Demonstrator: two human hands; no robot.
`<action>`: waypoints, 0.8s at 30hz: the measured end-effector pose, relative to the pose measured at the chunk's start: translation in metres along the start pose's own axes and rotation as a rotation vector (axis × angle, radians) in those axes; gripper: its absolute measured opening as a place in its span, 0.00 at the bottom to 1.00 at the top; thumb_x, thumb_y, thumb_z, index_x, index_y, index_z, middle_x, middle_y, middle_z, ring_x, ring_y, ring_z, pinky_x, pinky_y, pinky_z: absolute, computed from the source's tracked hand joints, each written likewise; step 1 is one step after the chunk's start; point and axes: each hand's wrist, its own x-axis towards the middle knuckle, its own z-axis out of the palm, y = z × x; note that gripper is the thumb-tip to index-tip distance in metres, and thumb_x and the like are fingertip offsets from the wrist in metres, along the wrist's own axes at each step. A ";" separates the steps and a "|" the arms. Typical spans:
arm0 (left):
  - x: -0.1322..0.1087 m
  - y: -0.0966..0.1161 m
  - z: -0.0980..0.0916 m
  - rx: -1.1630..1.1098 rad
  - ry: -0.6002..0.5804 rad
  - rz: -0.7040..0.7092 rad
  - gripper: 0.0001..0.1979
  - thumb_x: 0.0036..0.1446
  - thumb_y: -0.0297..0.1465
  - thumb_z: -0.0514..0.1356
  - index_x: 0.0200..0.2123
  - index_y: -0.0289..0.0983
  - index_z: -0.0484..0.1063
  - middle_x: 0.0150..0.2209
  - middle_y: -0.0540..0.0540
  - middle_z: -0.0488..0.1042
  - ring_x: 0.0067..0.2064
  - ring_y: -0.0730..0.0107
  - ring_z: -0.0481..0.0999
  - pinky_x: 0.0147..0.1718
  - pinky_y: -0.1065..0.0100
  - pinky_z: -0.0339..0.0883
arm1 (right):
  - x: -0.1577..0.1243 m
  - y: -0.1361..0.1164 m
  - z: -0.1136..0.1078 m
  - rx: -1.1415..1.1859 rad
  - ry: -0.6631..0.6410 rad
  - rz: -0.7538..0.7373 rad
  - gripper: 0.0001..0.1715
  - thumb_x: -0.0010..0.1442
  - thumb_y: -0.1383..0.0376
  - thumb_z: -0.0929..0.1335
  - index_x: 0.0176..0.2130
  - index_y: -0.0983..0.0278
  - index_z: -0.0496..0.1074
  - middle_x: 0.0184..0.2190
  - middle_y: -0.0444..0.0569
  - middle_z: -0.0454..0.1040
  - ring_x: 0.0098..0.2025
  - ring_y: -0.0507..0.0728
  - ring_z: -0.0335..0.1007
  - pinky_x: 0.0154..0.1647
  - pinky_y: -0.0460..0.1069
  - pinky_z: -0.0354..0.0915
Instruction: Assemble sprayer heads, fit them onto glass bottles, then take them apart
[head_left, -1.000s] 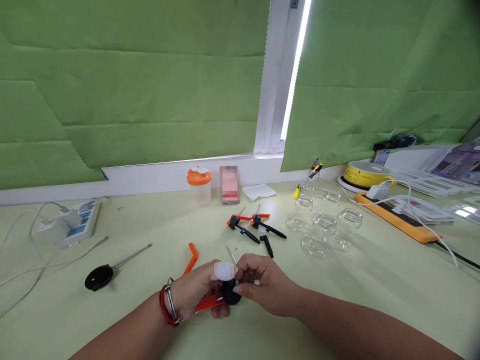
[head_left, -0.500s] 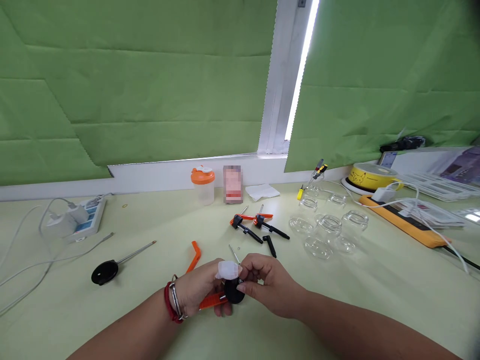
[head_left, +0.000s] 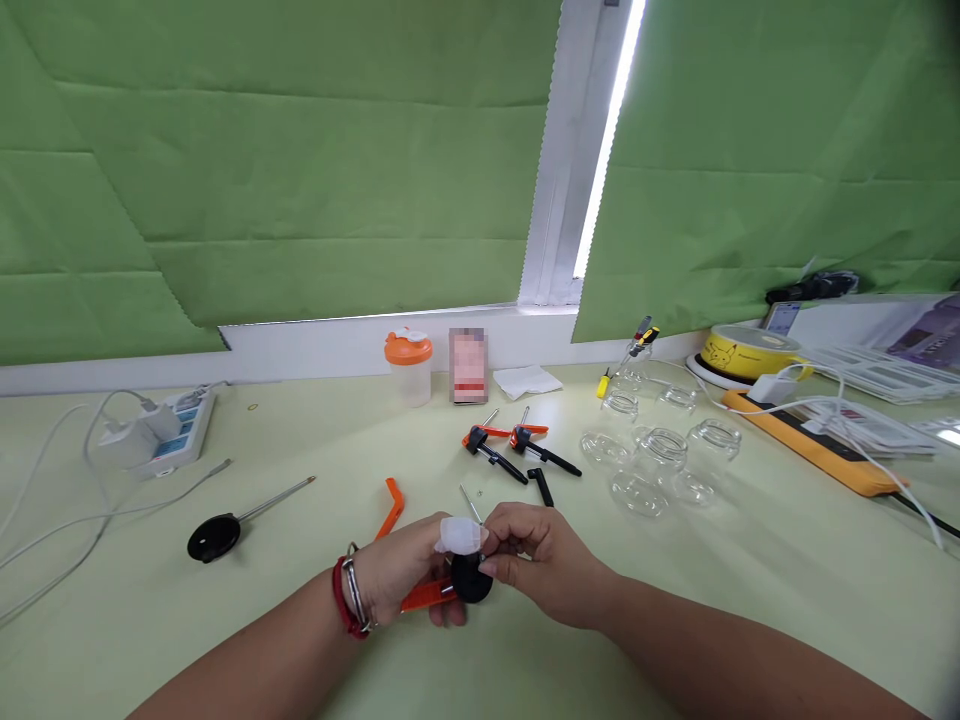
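My left hand (head_left: 420, 568) is closed around an orange handle-like piece (head_left: 429, 597) with a round black part (head_left: 472, 578) at its end. Its thumb wears a white covering. Against the round part's upper edge, my right hand (head_left: 551, 562) has thumb and index finger pinched together; whatever small thing sits between them is hidden. A thin metal rod (head_left: 470, 502) sticks up just beyond the fingertips, and its lower end cannot be seen. Behind the left wrist lies a bent orange piece (head_left: 390, 507). A short black bent piece (head_left: 540, 487) rests beyond the right hand.
Two orange-and-black assemblies (head_left: 496, 455) lie farther back. Several clear glass jars (head_left: 664, 460) stand to the right, beside an orange power strip (head_left: 810, 445). At left are a black disc with a metal rod (head_left: 215, 537), cables and a white power strip (head_left: 180, 435). An orange-lidded cup (head_left: 409, 370) stands behind.
The view has shifted very slightly. Both hands keep the same grip on the orange piece and its round black part, with barely any finger movement.
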 end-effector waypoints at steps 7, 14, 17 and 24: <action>0.000 -0.001 -0.001 0.000 0.001 -0.004 0.20 0.41 0.46 0.57 0.28 0.33 0.68 0.24 0.47 0.69 0.21 0.70 0.69 0.18 0.72 0.56 | -0.001 -0.001 0.000 -0.012 -0.003 0.000 0.02 0.52 0.69 0.68 0.30 0.66 0.69 0.28 0.45 0.66 0.28 0.49 0.60 0.30 0.46 0.60; -0.002 0.000 0.001 0.030 0.006 0.031 0.18 0.44 0.45 0.56 0.26 0.33 0.68 0.23 0.47 0.67 0.21 0.71 0.68 0.18 0.72 0.56 | -0.002 -0.002 0.000 -0.011 -0.012 0.017 0.03 0.52 0.69 0.68 0.31 0.66 0.69 0.27 0.44 0.67 0.28 0.49 0.60 0.30 0.46 0.60; -0.004 0.001 0.002 0.060 -0.018 0.076 0.18 0.47 0.44 0.55 0.26 0.32 0.68 0.24 0.47 0.66 0.20 0.73 0.66 0.18 0.73 0.55 | -0.002 -0.002 -0.001 -0.004 -0.013 0.032 0.04 0.51 0.68 0.68 0.32 0.66 0.69 0.27 0.45 0.67 0.27 0.49 0.60 0.30 0.46 0.61; -0.003 -0.001 0.000 0.102 -0.023 0.134 0.17 0.49 0.42 0.55 0.26 0.33 0.67 0.23 0.49 0.64 0.20 0.75 0.64 0.17 0.73 0.54 | -0.002 -0.001 -0.002 -0.048 -0.007 0.001 0.03 0.52 0.69 0.68 0.31 0.66 0.70 0.28 0.46 0.68 0.28 0.49 0.61 0.31 0.46 0.62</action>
